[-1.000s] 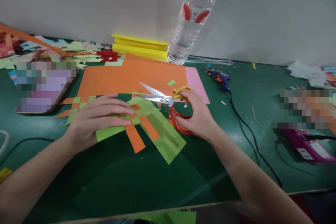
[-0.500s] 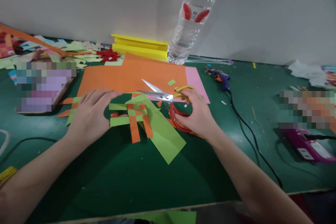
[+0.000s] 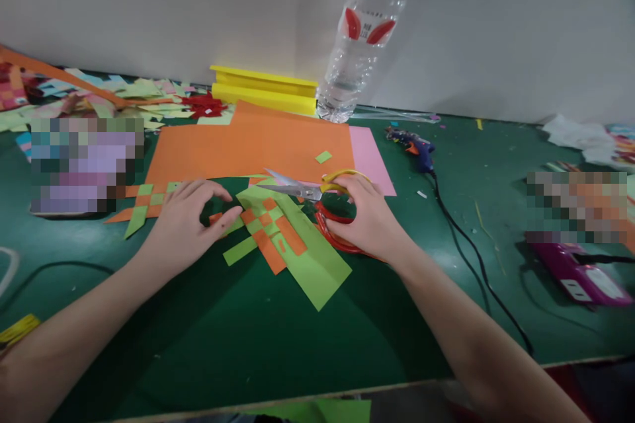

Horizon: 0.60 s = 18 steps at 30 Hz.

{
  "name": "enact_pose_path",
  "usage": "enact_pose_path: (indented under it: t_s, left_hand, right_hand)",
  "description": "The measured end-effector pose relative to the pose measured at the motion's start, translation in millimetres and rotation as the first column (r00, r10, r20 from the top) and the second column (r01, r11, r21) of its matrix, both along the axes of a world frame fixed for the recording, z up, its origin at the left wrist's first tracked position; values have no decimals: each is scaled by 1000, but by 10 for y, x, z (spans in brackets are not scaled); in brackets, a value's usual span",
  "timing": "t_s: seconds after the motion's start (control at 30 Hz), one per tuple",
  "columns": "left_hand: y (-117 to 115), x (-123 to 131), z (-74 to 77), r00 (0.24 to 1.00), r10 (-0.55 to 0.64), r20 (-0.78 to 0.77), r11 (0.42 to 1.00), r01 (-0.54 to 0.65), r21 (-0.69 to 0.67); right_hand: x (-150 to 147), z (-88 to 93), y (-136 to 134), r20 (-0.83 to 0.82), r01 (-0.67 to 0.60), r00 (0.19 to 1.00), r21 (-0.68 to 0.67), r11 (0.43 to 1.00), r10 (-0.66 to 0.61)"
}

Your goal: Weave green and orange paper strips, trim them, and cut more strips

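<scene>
My left hand [image 3: 191, 225] rests on the green table with curled fingers, its thumb and fingertips pinching the left edge of a small woven patch of orange and green paper strips [image 3: 264, 225]. The patch lies tilted on a light green paper sheet [image 3: 312, 264]. My right hand [image 3: 370, 218] grips scissors [image 3: 317, 201] with red and yellow handles, the blades slightly apart and pointing left just above the patch.
A big orange sheet [image 3: 248, 145] over a pink sheet [image 3: 370, 155] lies behind. Another woven piece [image 3: 146, 201] sits left. A clear plastic bottle [image 3: 364, 33], yellow folded paper [image 3: 265, 89], a blue glue gun [image 3: 414, 145] with black cable, a purple device [image 3: 578, 274] and paper scraps [image 3: 99, 96] surround.
My left hand lifted off the woven patch and moved left, then took its edge and turned it to a diagonal. The scissors dropped slightly and their blades narrowed.
</scene>
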<state>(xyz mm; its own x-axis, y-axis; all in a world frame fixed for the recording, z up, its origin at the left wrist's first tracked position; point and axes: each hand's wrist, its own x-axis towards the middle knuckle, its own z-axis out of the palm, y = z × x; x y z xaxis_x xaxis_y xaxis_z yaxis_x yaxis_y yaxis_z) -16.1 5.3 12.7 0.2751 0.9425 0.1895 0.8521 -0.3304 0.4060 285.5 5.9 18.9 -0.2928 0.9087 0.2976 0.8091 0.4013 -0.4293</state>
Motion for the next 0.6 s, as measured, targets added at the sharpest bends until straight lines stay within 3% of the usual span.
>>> enact_pose_path:
  t_s: [0.3, 0.6]
  left_hand:
    - [-104, 79, -54, 968, -134, -211, 990, 141, 18]
    - [-78, 42, -145, 984, -157, -80, 987, 154, -41]
  right_hand:
    - [33, -37, 41, -10, 75, 997, 33, 997, -75]
    - [16, -16, 29, -25, 78, 997, 29, 997, -77]
